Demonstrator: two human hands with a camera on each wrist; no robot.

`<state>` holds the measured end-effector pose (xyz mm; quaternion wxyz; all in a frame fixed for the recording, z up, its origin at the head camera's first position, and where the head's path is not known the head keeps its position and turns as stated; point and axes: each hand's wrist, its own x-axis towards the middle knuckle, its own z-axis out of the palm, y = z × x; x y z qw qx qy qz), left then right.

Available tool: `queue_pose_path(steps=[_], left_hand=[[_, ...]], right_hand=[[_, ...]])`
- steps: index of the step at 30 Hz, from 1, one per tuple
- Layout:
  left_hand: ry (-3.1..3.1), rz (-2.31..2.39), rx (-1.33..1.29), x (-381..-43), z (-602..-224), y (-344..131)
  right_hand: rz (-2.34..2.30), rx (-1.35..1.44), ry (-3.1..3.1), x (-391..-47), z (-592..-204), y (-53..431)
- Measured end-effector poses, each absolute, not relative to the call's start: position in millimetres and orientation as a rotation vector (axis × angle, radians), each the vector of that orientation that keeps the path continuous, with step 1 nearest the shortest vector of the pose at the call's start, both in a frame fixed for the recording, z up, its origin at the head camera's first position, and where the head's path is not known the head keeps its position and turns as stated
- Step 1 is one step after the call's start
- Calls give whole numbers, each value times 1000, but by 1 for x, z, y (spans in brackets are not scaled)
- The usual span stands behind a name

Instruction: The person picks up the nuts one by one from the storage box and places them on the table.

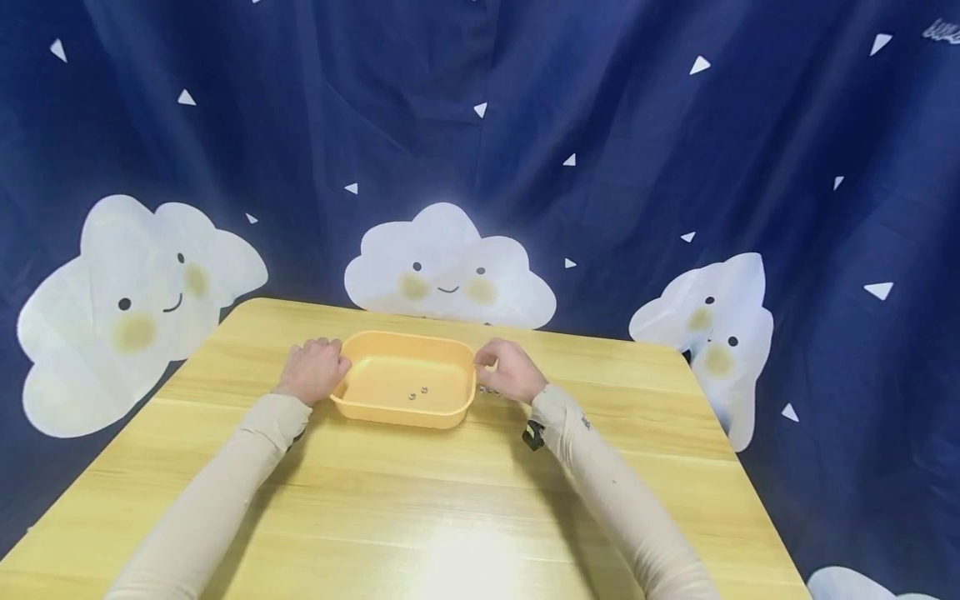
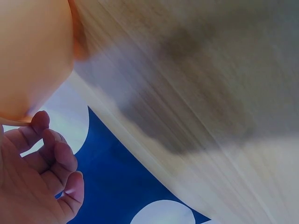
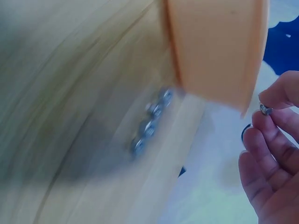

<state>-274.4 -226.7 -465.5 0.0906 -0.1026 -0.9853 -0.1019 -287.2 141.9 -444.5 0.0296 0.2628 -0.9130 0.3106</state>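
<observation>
Curtained-off tabletop workspace: 1 wood-grain table (image 1: 405, 492) before a navy cloud-print curtain (image 1: 420, 75)

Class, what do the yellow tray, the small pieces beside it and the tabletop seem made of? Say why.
Yellow tray: probably plastic, smooth, satin; thin, evenly coloured walls.
Small pieces: likely metal, shiny; silvery with glints.
Tabletop: wood or perhaps laminate, glossy; streaky grain, bright reflection.

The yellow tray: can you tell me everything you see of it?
The yellow tray is a shallow open rectangle with rounded corners and a thin rim, smooth and apparently plastic. It sits upright on the wooden table, toward the far edge, with two small metal pieces on its floor. The person's left grip holds its left end; the right grip, by its right end, pinches another piece; contact with the tray is unclear.
</observation>
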Motion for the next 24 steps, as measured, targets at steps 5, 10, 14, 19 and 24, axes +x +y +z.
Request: queue_pose_path(steps=[5,10,14,19,24], left_hand=[[-2925,-304,-310,-275,-465,-227],[-2941,-311,-312,-274,-466,-229],[-2938,-303,-323,-275,-468,-230],[-2936,-293,-321,-277,-469,-233],[-2958,-330,-320,-277,-468,-232]], right_hand=[[938,793,-2857,-289,-450,157],[927,774,-2926,-290,-456,171],[896,761,-2973,-291,-461,182],[843,767,-3012,-292,-467,190],[815,753,-3055,-291,-470,194]])
